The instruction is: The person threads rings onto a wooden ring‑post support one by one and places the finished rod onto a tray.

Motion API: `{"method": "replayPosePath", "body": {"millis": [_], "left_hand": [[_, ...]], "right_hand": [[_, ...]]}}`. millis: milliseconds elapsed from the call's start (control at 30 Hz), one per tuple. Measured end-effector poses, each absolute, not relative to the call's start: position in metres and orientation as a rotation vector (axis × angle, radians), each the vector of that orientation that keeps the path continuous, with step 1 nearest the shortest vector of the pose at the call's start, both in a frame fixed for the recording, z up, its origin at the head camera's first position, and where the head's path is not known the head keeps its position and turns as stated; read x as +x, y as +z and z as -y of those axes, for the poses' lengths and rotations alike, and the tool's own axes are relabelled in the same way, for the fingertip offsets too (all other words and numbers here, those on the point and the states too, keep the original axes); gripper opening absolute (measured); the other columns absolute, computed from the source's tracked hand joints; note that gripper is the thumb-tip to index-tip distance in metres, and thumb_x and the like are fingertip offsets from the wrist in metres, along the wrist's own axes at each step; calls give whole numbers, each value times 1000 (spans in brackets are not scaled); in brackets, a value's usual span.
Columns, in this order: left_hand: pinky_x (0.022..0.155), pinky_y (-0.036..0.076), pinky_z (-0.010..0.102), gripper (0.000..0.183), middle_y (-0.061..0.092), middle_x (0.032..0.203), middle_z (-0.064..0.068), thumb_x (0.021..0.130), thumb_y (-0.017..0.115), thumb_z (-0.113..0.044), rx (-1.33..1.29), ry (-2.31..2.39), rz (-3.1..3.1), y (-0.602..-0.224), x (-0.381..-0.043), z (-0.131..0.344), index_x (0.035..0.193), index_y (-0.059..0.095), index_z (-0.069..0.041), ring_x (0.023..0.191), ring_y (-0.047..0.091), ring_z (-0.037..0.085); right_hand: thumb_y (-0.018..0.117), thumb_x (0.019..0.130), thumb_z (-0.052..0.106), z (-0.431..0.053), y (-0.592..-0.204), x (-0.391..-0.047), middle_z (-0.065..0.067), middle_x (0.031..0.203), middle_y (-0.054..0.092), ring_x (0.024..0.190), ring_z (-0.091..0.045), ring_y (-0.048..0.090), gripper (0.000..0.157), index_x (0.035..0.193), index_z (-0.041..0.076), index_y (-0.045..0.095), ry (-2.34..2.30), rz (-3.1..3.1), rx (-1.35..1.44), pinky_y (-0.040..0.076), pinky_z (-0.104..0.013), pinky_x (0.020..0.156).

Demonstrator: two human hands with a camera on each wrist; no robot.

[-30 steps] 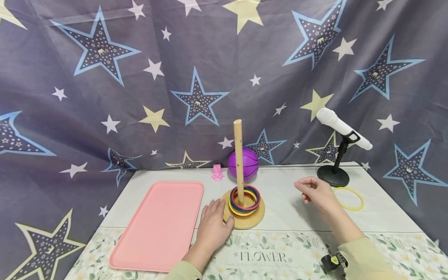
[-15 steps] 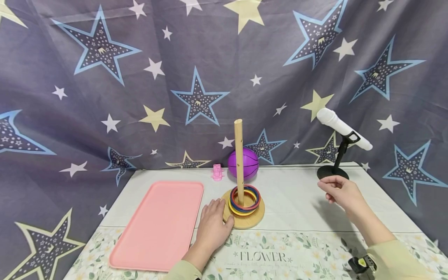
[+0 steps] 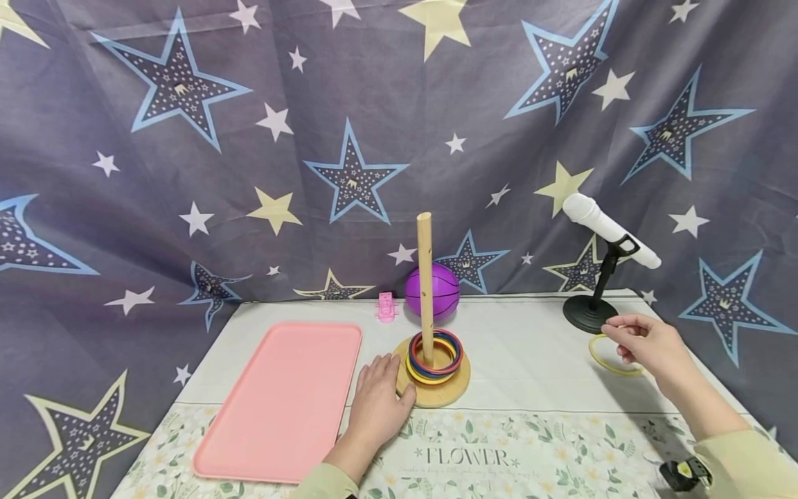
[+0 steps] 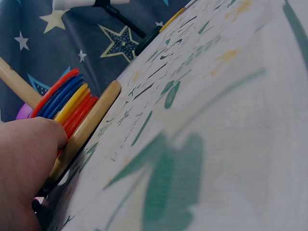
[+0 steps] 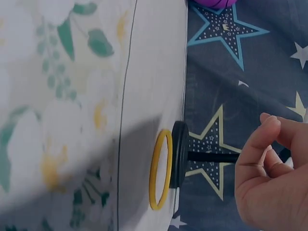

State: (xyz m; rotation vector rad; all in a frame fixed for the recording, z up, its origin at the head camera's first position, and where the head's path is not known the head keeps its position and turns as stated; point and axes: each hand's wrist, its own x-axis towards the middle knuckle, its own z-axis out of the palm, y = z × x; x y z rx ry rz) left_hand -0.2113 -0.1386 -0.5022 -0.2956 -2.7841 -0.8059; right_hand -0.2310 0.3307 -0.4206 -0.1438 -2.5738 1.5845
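Observation:
A wooden ring-toss stand (image 3: 426,291) has an upright peg and a round base (image 3: 458,391). Stacked around the peg are red, blue and yellow rings (image 3: 460,353). My left hand (image 3: 379,402) rests at the base's left edge, fingers stretched forward; in the left wrist view its thumb (image 4: 50,132) lies at the base's rim beside the rings. A loose yellow ring (image 5: 152,185) lies flat on the table. Above that ring, my right hand (image 3: 651,350) hovers with relaxed, bent fingers and nothing between them, thumb and index tips close together.
A pink tray (image 3: 280,402) lies left of my left hand. Behind the stand are a purple ball (image 3: 445,291) and a small pink toy (image 3: 386,307). A white microphone (image 3: 607,225) on a black stand (image 3: 589,314) is at the back right, just beyond the yellow ring. A starry curtain (image 3: 349,62) hangs behind.
My right hand has moved right, from left of the microphone stand to over the loose yellow ring. My left hand stays at the ring-toss base.

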Motion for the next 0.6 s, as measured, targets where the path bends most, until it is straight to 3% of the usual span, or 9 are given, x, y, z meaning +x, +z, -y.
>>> {"method": "replayPosePath", "body": {"millis": [600], "left_hand": [[132,22,65,67,52,161,31,102,69,-29,-296,-817,2786,-502,-211,139,155,55,9,156,41,49]], "right_hand": [[67,112,28,-372,-421,-230,6,85,67,70,-9,69,59,147,-18,53,1413,2634,-256,63,-27,64]]}}
